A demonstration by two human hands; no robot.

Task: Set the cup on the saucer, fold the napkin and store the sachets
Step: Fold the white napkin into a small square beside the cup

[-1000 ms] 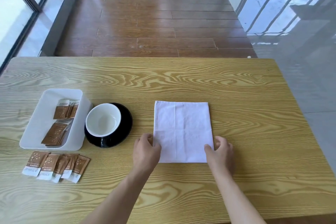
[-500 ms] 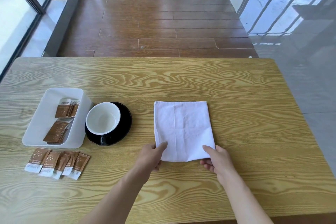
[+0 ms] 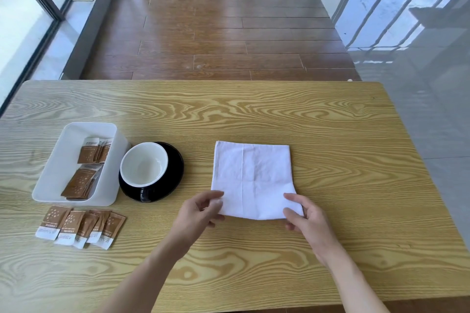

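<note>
A white folded napkin (image 3: 253, 179) lies on the wooden table (image 3: 330, 134). My left hand (image 3: 201, 211) pinches its near left corner and my right hand (image 3: 306, 217) pinches its near right corner; the near edge is lifted a little off the table. To the left, a black cup with a white inside (image 3: 143, 168) stands on a black saucer (image 3: 174, 173). Several brown sachets (image 3: 81, 227) lie fanned out near the front left. More sachets (image 3: 86, 168) sit inside a white plastic bin (image 3: 58, 160).
The bin touches the saucer's left side. Beyond the table's far edge is a wooden floor (image 3: 216, 20), with a glass door frame on the left and a tiled floor (image 3: 419, 84) on the right.
Both hands went from resting at the napkin's near corners to pinching them. The near edge has come up and moved slightly away from me.
</note>
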